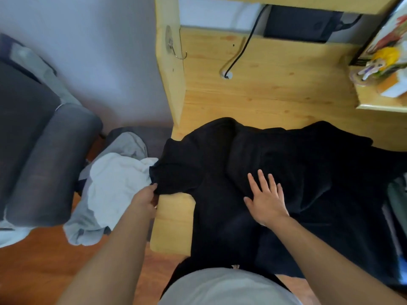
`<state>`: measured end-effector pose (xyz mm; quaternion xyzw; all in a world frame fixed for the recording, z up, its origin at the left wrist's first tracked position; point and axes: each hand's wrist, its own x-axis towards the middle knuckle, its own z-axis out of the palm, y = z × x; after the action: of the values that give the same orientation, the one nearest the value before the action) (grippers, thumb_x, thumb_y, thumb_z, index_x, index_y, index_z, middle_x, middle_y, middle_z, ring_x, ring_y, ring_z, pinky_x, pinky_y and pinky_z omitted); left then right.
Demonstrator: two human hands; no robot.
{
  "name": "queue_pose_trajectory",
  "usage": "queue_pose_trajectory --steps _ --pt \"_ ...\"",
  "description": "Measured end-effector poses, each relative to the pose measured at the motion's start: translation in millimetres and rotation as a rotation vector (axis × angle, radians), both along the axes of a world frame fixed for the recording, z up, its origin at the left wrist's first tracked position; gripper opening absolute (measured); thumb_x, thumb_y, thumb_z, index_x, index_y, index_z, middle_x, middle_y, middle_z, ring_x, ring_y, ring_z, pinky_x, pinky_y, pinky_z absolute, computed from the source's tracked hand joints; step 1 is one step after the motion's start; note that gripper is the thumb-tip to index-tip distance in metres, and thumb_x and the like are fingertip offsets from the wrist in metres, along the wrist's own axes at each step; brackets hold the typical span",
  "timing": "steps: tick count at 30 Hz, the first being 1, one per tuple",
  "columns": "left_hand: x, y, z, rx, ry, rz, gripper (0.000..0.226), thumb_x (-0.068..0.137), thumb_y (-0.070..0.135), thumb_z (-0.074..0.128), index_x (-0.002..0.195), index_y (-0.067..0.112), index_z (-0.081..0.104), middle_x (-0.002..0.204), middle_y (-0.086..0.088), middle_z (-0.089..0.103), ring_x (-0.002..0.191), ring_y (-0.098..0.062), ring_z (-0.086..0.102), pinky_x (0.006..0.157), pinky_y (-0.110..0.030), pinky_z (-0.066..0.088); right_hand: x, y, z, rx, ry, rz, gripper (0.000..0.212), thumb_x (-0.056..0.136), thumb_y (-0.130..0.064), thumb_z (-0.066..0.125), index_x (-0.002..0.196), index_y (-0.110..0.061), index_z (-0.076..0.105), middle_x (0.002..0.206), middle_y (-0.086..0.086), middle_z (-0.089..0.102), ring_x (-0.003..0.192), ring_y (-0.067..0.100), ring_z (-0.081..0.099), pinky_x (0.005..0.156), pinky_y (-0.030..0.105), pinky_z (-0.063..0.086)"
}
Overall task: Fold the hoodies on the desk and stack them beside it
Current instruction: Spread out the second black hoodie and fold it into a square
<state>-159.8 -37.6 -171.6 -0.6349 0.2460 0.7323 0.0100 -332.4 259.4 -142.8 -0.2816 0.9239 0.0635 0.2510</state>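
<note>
So nearest the camera, the black hoodie (275,168) spills over the front edge of the wooden surface (275,84) and hangs down toward the person's lap, with the rest spread across the surface. The right hand (265,198) lies flat on the middle of it, fingers straight and spread, grip wide and holding nothing, just pressing the cloth down. The left hand (146,198) is at the surface's left edge pinching what looks like the cuff end of a sleeve, so that grip is narrow and closed on fabric. My read is this thing handles like any thick sweatshirt: soft, floppy, a bit of weight, not slippery, nothing to break, and it'll sag wherever it isn't supported. Best holds are probably seams, cuffs and shoulder points, with one palm pinning the body. Its long axis seems to run near to far, hem toward the person, but it's so dark I can't tell where the hood sits. That sleeve sticks out to the left. Off the left side, a heap of pale clothes (114,186) sits just beside the surface, unclear if folded.
</note>
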Motion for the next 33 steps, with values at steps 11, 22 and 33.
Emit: queue_pose_trajectory --steps 11,22,33 --pt "20 -2 56 -0.125 0.626 0.996 0.059 0.063 -0.004 0.055 0.121 0.005 0.067 0.1 -0.009 0.075 0.104 -0.023 0.073 0.098 -0.03 0.055 4 15 3 0.025 -0.139 -0.252 0.091 0.093 -0.071 0.037 0.155 -0.039 -0.021 0.162 -0.001 -0.033 0.15 0.032 -0.028 0.122 0.059 -0.007" --pt "-5 66 183 -0.811 0.641 0.286 0.024 0.102 0.008 0.057 0.123 0.014 0.067 0.12 -0.002 0.073 0.113 -0.011 0.068 0.102 -0.034 0.053 -42 55 52 -0.646 -0.741 -0.692 0.059 0.099 -0.044 0.053 0.154 -0.043 0.033 0.167 -0.009 0.016 0.156 0.019 0.004 0.125 0.044 0.007" --pt "-8 229 23 -1.599 -0.204 -1.275 0.077 0.09 0.027 0.07 0.157 0.029 0.032 0.159 -0.014 0.032 0.149 -0.038 0.028 0.12 -0.051 0.031 -52 206 82 -0.997 -1.037 -1.178 0.063 0.098 -0.058 0.051 0.146 -0.018 0.049 0.143 0.006 0.054 0.135 0.029 0.049 0.112 0.054 0.04"
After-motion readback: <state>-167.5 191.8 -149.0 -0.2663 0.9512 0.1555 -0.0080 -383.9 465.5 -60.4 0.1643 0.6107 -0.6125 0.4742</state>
